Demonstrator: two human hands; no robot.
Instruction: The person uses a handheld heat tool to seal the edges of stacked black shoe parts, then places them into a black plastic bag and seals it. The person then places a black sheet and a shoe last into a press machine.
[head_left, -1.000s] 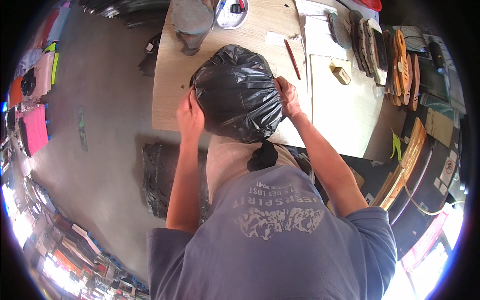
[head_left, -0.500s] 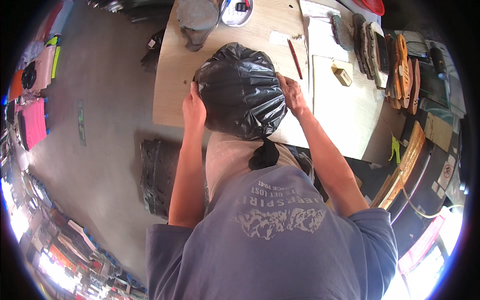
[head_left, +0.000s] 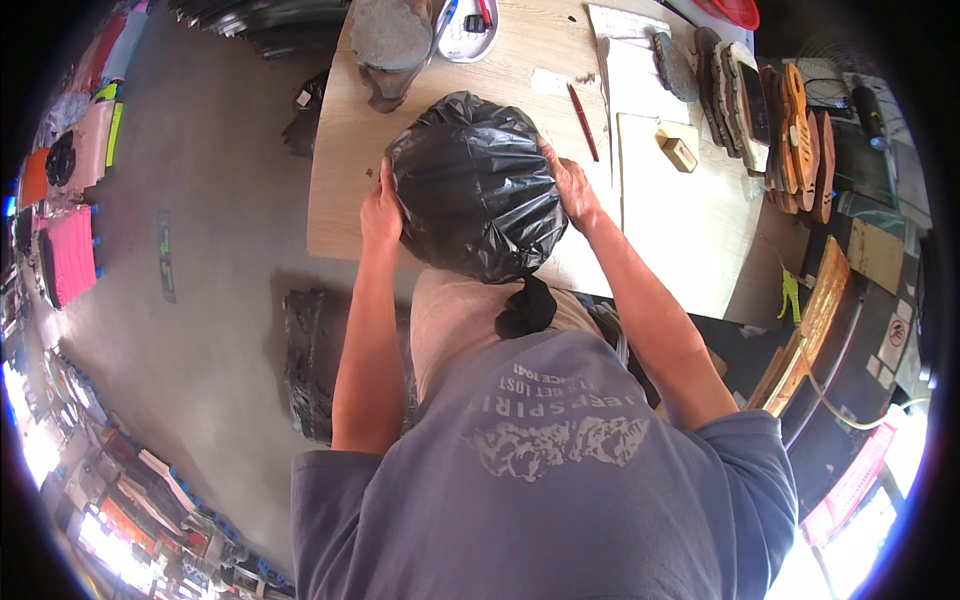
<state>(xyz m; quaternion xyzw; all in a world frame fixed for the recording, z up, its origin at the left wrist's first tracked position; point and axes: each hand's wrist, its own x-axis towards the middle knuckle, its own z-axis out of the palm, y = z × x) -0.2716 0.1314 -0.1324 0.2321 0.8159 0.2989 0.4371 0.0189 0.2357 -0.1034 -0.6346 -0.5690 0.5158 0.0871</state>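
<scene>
A bulging, crinkled black plastic bag (head_left: 478, 185) sits in front of me at the table's near edge, over my lap. What fills it is hidden. My left hand (head_left: 381, 212) is closed on the bag's left side, thumb pointing up along it. On the far right side my right hand (head_left: 571, 188) grips it, with some fingers out of sight behind the plastic. At the bag's lower end a dark, bunched piece (head_left: 526, 307) hangs against my lap.
Beyond the bag, a grey lump-like form (head_left: 390, 40) stands beside a white tray (head_left: 465, 48) with pens. A red pen (head_left: 583, 122) and a small box-like block (head_left: 679, 154) lie to the right. Several shoe soles (head_left: 797, 135) stand at far right. A black bundle (head_left: 308, 360) lies lower left.
The bag has shifted slightly toward me and a little to the left. Both hands have moved with it, keeping hold of its sides.
</scene>
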